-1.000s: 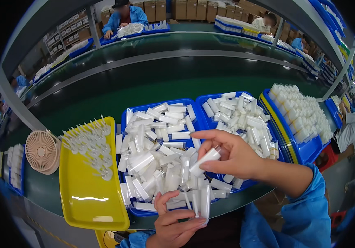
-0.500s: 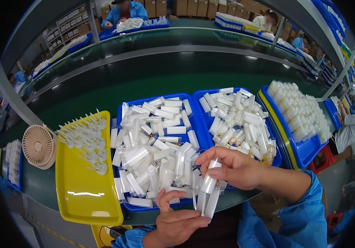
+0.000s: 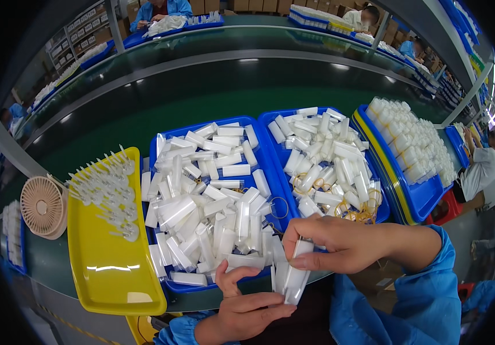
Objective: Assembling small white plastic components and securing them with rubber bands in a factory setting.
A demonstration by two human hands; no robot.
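The left hand point(image 3: 247, 310) had its lower fingers closed around the bottom end of a few white packets point(image 3: 296, 286), one finger above curled and raised apart from them. The right hand point(image 3: 339, 244) pinched narrowly at the top end, thumb in front, fingers behind. The packets stood tilted between the two hands, just beyond the near right corner of the left blue tray point(image 3: 265, 150) (how many there were, I could not tell).

That tray was heaped with white pieces point(image 3: 177, 214) in clear wrap, lying every which way. Just beside it, the right blue tray point(image 3: 383, 211) held more of the same, with yellow rubber bands point(image 3: 362, 214) gathered near its front. A yellow tray point(image 3: 106, 244) on the left carried clear, thin-stemmed parts point(image 3: 124, 201) in its far half, stems upward. A pink fan point(image 3: 41, 207) stood beyond its left edge.
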